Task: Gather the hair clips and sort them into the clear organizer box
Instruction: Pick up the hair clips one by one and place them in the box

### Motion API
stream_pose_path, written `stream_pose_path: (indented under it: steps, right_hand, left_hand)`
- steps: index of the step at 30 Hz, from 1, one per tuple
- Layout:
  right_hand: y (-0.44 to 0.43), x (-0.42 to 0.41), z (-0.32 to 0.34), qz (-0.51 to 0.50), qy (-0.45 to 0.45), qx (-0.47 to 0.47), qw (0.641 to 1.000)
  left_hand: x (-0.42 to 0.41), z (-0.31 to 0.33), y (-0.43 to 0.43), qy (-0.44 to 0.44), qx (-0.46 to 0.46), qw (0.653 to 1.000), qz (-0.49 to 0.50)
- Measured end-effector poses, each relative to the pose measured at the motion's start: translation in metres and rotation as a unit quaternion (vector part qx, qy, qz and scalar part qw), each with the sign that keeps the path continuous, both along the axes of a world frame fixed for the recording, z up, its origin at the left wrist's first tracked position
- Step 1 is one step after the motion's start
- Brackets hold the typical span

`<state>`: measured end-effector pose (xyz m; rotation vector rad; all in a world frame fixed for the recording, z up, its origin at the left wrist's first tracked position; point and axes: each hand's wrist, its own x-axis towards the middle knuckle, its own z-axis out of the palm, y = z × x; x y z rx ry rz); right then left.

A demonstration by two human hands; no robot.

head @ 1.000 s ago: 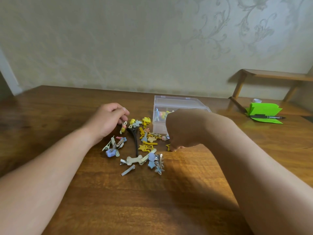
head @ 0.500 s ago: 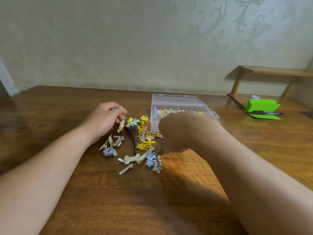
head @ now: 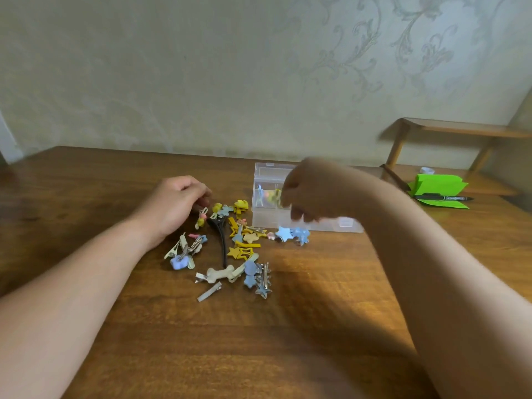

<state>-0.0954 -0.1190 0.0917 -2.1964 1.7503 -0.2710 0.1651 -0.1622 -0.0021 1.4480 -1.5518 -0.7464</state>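
On wooden table (head: pixel 288 326), near centre: scattered heap of hair clips (head: pixel 230 246), with clear organizer box (head: pixel 264 217) touching its 2 o'clock edge. At 10 o'clock of heap, left hand (head: pixel 175 207), knuckles up, fingers curled loosely inward, tips down beside small yellow-and-pink clip (head: pixel 201 220); whether anything pinched, cannot tell. Above box's front half, right hand (head: pixel 313 194), blurred, raised off table, fingers bunched and pointing down; something yellowish showing at fingertips against box wall, but held in hand or lying inside box, cannot tell. Through clear wall at box's left end, a pale blue clip and some yellow ones, standing in a near compartment. Just in front of box, at 6 o'clock from right hand, two blue star clips (head: pixel 293 234) lying side by side on wood. Through middle of heap, long black clip (head: pixel 220 240) running 12 to 6. At 6 o'clock end of heap, cream bone-shaped clip (head: pixel 220 274), plain silver clip (head: pixel 209 291) just below, and blue star clips on metal bars (head: pixel 260 279) to 3 o'clock of bone. At 9 o'clock side, lilac flower clip (head: pixel 177 263) under pale clamp-style clips. Well apart at 3 o'clock of box: green paper (head: pixel 437 185) with black pen (head: pixel 443 198) across it, below small wooden shelf (head: pixel 460 131) against patterned wall.
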Motion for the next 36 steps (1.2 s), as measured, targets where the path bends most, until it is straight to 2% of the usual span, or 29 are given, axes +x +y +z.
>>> stream_pose_path:
  steps: [2, 4, 6, 8, 19, 29, 33, 36]
  right_hand:
    - [-0.017, -0.027, 0.005, -0.078, -0.130, -0.081, 0.985]
    - [-0.034, -0.059, 0.000, -0.145, -0.162, -0.159, 0.963]
    - [-0.044, -0.085, -0.012, -0.193, -0.161, -0.196, 0.948]
    - [-0.048, -0.098, -0.021, -0.220, -0.169, -0.192, 0.941]
    - [-0.061, -0.092, -0.051, -0.238, -0.059, -0.181, 0.952]
    - [-0.057, -0.075, -0.046, -0.191, -0.059, -0.239, 0.950]
    - [-0.051, -0.059, -0.039, -0.121, -0.068, -0.257, 0.956]
    - [-0.042, -0.047, -0.029, -0.040, -0.065, -0.226, 0.971]
  left_hand:
    - [0.001, -0.001, -0.001, 0.005, -0.005, 1.000, 0.000]
    - [0.001, -0.003, -0.001, -0.006, -0.010, 1.000, 0.001]
    - [0.002, -0.003, -0.002, -0.008, -0.009, 1.000, -0.002]
    - [0.002, -0.004, -0.003, -0.007, -0.007, 1.000, -0.002]
    - [0.003, -0.005, -0.005, -0.014, -0.008, 1.000, 0.000]
    - [0.002, -0.001, 0.000, -0.021, -0.007, 1.000, 0.003]
    - [0.001, 0.000, 0.000, -0.016, -0.007, 1.000, 0.003]
    - [0.002, -0.001, 0.000, -0.014, -0.004, 1.000, 0.005]
